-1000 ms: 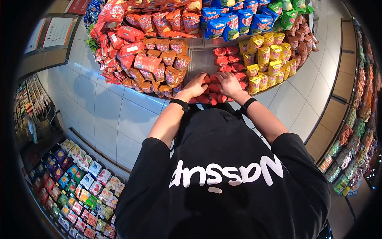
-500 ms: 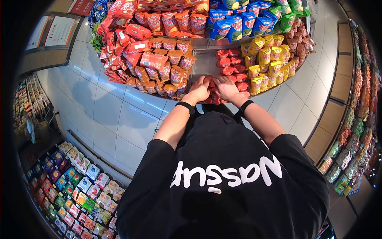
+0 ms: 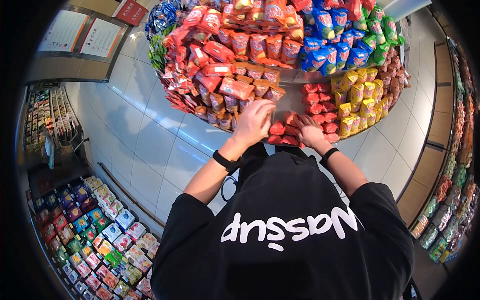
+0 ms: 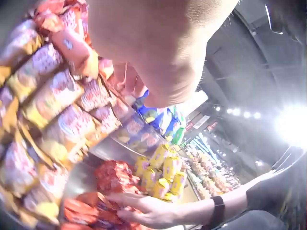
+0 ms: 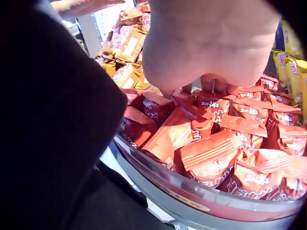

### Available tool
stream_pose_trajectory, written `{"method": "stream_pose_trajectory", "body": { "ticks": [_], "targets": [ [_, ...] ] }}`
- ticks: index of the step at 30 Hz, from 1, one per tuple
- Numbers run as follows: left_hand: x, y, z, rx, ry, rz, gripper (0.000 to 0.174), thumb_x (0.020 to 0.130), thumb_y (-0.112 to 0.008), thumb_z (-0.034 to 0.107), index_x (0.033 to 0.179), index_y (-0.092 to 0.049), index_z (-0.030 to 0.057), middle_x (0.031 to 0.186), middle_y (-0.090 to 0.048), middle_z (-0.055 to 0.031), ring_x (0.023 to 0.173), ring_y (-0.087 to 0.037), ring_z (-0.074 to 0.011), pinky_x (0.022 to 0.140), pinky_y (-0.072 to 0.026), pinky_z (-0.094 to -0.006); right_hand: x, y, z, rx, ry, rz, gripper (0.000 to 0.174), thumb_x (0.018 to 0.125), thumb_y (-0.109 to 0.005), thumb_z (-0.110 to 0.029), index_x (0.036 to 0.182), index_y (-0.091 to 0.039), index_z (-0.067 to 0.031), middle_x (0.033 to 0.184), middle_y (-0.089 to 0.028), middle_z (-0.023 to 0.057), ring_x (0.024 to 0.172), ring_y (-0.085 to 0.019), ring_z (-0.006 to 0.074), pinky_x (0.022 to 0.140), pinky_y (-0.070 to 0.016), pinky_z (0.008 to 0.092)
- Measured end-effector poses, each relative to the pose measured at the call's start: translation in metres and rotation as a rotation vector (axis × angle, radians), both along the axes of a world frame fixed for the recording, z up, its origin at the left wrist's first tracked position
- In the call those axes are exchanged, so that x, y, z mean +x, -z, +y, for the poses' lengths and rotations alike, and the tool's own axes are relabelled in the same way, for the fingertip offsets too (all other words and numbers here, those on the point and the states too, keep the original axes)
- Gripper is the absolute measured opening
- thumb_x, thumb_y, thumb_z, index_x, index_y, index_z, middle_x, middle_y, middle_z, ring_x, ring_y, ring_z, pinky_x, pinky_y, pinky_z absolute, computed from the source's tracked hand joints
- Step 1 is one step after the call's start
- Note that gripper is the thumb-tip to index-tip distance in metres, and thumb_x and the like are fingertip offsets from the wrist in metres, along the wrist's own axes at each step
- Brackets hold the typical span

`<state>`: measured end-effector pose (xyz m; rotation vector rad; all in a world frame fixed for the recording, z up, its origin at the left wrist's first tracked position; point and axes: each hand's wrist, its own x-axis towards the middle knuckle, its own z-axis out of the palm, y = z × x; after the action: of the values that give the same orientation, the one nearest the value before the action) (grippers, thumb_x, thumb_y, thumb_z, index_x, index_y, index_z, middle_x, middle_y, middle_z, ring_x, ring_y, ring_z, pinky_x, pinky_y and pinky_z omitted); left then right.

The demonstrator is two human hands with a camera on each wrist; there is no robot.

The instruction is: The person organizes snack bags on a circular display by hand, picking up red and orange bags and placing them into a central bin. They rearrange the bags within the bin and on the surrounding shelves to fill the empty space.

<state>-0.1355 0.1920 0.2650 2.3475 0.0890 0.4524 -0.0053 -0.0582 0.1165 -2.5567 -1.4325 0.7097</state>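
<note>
My left hand (image 3: 254, 122) is raised at the near edge of the brown snack packets (image 3: 217, 102), left of the red ones. Its fingers bend loosely, and no packet shows in it. In the left wrist view the heel of this hand (image 4: 158, 48) covers much of the upper part. My right hand (image 3: 311, 131) lies over the small red packets (image 3: 276, 129), its fingers stretched out and touching them, as the left wrist view also shows. Red packets (image 5: 211, 158) stand in rows against the bin's clear rim (image 5: 192, 184), beneath the right palm (image 5: 211, 43).
Yellow packets (image 3: 367, 107) adjoin the red ones on the right. Behind are blue packets (image 3: 332, 55), and orange-red bags (image 3: 257, 47) are heaped at the back left. A grey divider strip (image 3: 290, 102) shows between brown and red rows. Shelves (image 3: 100, 240) of boxed goods stand lower left.
My left hand has left the red packets and moved up and left to the brown packets. My right hand stays on the red packets. The head view has shifted, showing more of the display's back.
</note>
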Motion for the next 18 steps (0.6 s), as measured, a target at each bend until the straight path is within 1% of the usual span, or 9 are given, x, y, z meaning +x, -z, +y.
{"method": "stream_pose_trajectory", "body": {
  "ticks": [1, 3, 5, 9, 10, 13, 14, 17, 18],
  "targets": [
    [-0.004, -0.006, 0.02, 0.158, -0.052, -0.064, 0.039, 0.081, -0.067, 0.002, 0.12, -0.062, 0.0035, 0.123, -0.061, -0.0157, 0.117, -0.058, -0.0367, 0.102, -0.0473, -0.0454, -0.002, 0.001, 0.001, 0.01, 0.026, -0.005, 0.057, 0.095, -0.055, -0.033, 0.147, -0.048, -0.0102, 0.152, -0.045, 0.0156, 0.142, -0.04, 0.035, 0.117, -0.0344, 0.0477],
    [-0.004, -0.019, 0.056, 0.258, -0.125, -0.05, 0.045, 0.08, -0.068, 0.002, 0.124, -0.06, 0.0035, 0.126, -0.059, -0.0158, 0.124, -0.054, -0.0364, 0.106, -0.0436, -0.0466, -0.006, 0.002, 0.001, 0.081, 0.055, -0.058, 0.055, 0.093, -0.06, -0.028, 0.144, -0.051, -0.0096, 0.145, -0.051, 0.0143, 0.138, -0.045, 0.0338, 0.115, -0.0378, 0.046],
    [-0.004, -0.023, 0.083, 0.328, -0.15, 0.063, 0.051, 0.078, -0.069, 0.002, 0.128, -0.058, 0.0034, 0.128, -0.058, -0.0161, 0.129, -0.049, -0.0365, 0.11, -0.0398, -0.0484, -0.009, 0.002, 0.002, 0.099, 0.082, -0.073, 0.052, 0.094, -0.059, -0.026, 0.142, -0.053, -0.0095, 0.143, -0.053, 0.0146, 0.137, -0.046, 0.0343, 0.115, -0.038, 0.046],
    [0.003, 0.005, 0.118, 0.494, 0.043, 0.152, 0.063, 0.07, -0.075, 0.005, 0.131, -0.057, 0.0042, 0.129, -0.058, -0.0137, 0.128, -0.05, -0.0336, 0.11, -0.0386, -0.0471, -0.019, 0.003, 0.011, 0.161, 0.176, -0.078, 0.047, 0.096, -0.058, -0.024, 0.141, -0.056, -0.0096, 0.138, -0.057, 0.0155, 0.135, -0.048, 0.0356, 0.114, -0.0386, 0.0463],
    [0.007, 0.008, 0.121, 0.517, 0.068, 0.136, 0.063, 0.067, -0.076, 0.007, 0.128, -0.059, 0.005, 0.127, -0.06, -0.0125, 0.125, -0.052, -0.0316, 0.109, -0.0389, -0.046, -0.02, 0.003, 0.012, 0.162, 0.184, -0.1, 0.046, 0.097, -0.057, -0.025, 0.14, -0.056, -0.0096, 0.137, -0.058, 0.0158, 0.133, -0.05, 0.036, 0.112, -0.0406, 0.0463],
    [0.015, 0.012, 0.13, 0.505, 0.139, 0.105, 0.052, 0.071, -0.073, 0.007, 0.123, -0.062, 0.0053, 0.12, -0.063, -0.0115, 0.118, -0.055, -0.0307, 0.105, -0.0406, -0.0443, -0.023, 0.007, 0.017, 0.154, 0.237, -0.115, 0.044, 0.097, -0.058, -0.025, 0.138, -0.058, -0.0095, 0.135, -0.06, 0.0161, 0.131, -0.052, 0.0361, 0.11, -0.0429, 0.0457],
    [0.017, 0.012, 0.133, 0.525, 0.156, 0.087, 0.052, 0.071, -0.075, 0.01, 0.121, -0.062, 0.006, 0.118, -0.063, -0.0108, 0.116, -0.057, -0.0299, 0.104, -0.0412, -0.0434, -0.025, 0.009, 0.017, 0.171, 0.253, -0.151, 0.04, 0.096, -0.059, -0.025, 0.133, -0.062, -0.0093, 0.131, -0.062, 0.0165, 0.129, -0.054, 0.0359, 0.108, -0.0446, 0.045],
    [0.014, -0.011, 0.135, 0.414, 0.143, 0.111, 0.054, 0.07, -0.08, 0.013, 0.121, -0.062, 0.0064, 0.118, -0.063, -0.0114, 0.117, -0.057, -0.0293, 0.105, -0.0404, -0.043, -0.025, 0.008, 0.019, 0.187, 0.241, -0.151, 0.037, 0.094, -0.06, -0.024, 0.128, -0.066, -0.009, 0.128, -0.063, 0.017, 0.127, -0.055, 0.0358, 0.108, -0.0452, 0.0448],
    [0.012, -0.018, 0.134, 0.366, 0.112, 0.053, 0.054, 0.071, -0.082, 0.012, 0.121, -0.062, 0.006, 0.118, -0.063, -0.0131, 0.114, -0.059, -0.0303, 0.099, -0.0457, -0.0419, -0.026, 0.01, 0.02, 0.206, 0.268, -0.164, 0.035, 0.094, -0.06, -0.024, 0.124, -0.067, -0.0076, 0.128, -0.063, 0.0171, 0.126, -0.056, 0.0355, 0.107, -0.0459, 0.0446]
  ]
}}
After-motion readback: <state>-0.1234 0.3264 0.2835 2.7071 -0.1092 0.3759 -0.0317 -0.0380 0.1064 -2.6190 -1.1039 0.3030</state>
